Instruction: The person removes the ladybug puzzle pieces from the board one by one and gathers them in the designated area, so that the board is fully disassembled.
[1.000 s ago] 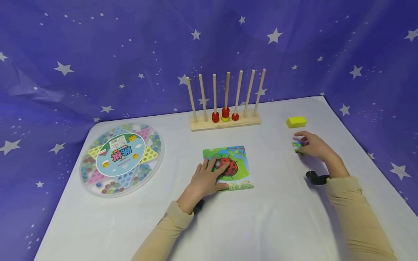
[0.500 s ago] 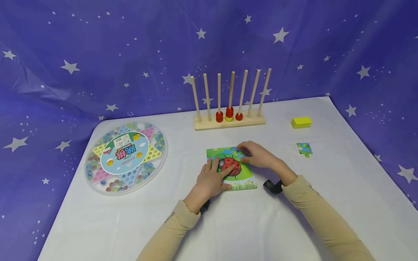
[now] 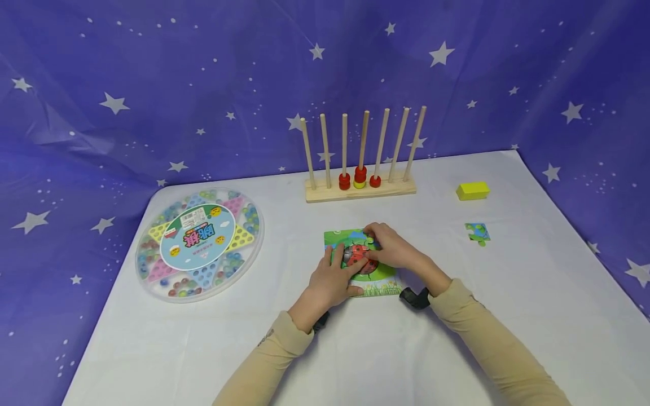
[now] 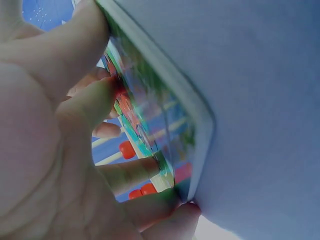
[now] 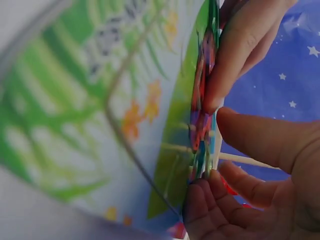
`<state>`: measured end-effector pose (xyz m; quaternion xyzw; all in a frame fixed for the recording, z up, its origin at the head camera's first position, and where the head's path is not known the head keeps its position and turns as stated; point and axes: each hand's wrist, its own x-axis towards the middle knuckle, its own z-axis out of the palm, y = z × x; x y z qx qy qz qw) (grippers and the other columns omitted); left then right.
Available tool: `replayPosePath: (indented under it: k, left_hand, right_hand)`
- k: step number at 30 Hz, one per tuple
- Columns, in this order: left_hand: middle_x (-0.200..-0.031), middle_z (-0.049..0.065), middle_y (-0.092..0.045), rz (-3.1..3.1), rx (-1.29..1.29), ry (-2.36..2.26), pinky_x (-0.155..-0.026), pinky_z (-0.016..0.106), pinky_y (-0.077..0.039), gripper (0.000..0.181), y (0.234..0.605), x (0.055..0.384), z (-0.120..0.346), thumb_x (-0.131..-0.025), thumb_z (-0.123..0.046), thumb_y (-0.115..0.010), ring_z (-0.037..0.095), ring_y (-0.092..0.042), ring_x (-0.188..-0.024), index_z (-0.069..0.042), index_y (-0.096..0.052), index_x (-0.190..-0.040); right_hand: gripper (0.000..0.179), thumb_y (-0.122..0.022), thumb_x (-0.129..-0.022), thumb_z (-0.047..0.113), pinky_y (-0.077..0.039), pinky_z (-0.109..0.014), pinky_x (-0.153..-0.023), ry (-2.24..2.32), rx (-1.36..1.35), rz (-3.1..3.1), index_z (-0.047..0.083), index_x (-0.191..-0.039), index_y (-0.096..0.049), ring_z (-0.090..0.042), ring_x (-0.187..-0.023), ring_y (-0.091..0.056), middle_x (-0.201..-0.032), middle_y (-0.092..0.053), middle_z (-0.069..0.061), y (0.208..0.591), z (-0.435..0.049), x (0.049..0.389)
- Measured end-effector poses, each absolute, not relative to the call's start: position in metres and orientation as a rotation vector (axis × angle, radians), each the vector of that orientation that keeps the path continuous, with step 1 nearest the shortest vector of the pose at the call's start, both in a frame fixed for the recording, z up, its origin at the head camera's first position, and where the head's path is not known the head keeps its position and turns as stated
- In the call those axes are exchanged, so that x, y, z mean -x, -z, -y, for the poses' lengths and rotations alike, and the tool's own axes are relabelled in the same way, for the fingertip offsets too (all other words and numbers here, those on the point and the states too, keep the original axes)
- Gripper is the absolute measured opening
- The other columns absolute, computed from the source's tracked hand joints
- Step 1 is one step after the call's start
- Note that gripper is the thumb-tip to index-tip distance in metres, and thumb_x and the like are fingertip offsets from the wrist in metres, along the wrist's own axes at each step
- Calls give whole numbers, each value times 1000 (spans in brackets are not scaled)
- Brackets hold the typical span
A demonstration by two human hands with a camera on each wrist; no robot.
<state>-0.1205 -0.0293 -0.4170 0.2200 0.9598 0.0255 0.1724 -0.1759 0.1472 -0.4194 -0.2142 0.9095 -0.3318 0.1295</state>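
Observation:
A square ladybug jigsaw puzzle lies flat near the middle of the white table, its picture a red beetle on green. My left hand rests spread across the puzzle's left side, and in the left wrist view its fingertips reach the edge. At the upper right part of the picture, my right hand pinches a puzzle piece between thumb and fingers, which hide most of it. The ladybug's outline looks broken beside it. One loose puzzle piece, blue and green, lies farther right.
Behind the puzzle stands a wooden peg rack with red and yellow beads. A round Chinese checkers box with marbles lies at left. A yellow block sits at back right, before a purple starry cloth.
My right hand has come left from the loose piece to the puzzle and now pinches a piece there. My left hand has stayed on the puzzle.

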Motion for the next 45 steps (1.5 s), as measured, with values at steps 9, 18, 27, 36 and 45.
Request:
replayPosePath:
  k: [9,18,27,36,45]
  left_hand:
    - [-147,21,-11,-2740,-670,-21,-100,42,-31,66,417,120,29,-82,-58,-47,44,-15,-130,-38,-27,-142]
    - [-148,19,-10,-2725,-684,33,-101,41,-29,68,418,121,26,-82,-60,-45,42,-11,-132,-38,-24,-142]
    - [-148,17,-9,-2722,-669,53,-101,41,-28,68,417,122,24,-82,-61,-44,40,-9,-133,-39,-22,-142]
    - [-148,17,-10,-2716,-647,0,-101,41,-29,67,415,119,27,-82,-59,-46,40,-9,-133,-38,-26,-142]
    - [-149,15,-8,-2706,-603,-99,-98,43,-32,67,417,120,29,-81,-58,-49,38,-6,-134,-39,-26,-141]
  right_hand:
    - [47,-65,-80,-1,-43,-35,-71,979,655,-2625,-6,-123,-46,-23,-81,-48,-95,-46,-15,422,-149,184]
    - [44,-66,-78,-2,-44,-33,-67,1002,626,-2616,-1,-118,-48,-19,-74,-51,-99,-51,-15,423,-152,190]
    - [45,-70,-75,-2,-42,-30,-62,1030,689,-2609,-2,-115,-50,-15,-67,-49,-89,-52,-10,423,-156,191]
    - [34,-67,-78,-3,-40,-29,-63,1162,711,-2504,-1,-108,-51,-16,-69,-45,-80,-49,-7,427,-163,194]
    - [36,-71,-76,3,-42,-29,-63,1358,590,-2417,0,-107,-54,-21,-73,-49,-85,-54,-12,421,-198,194]
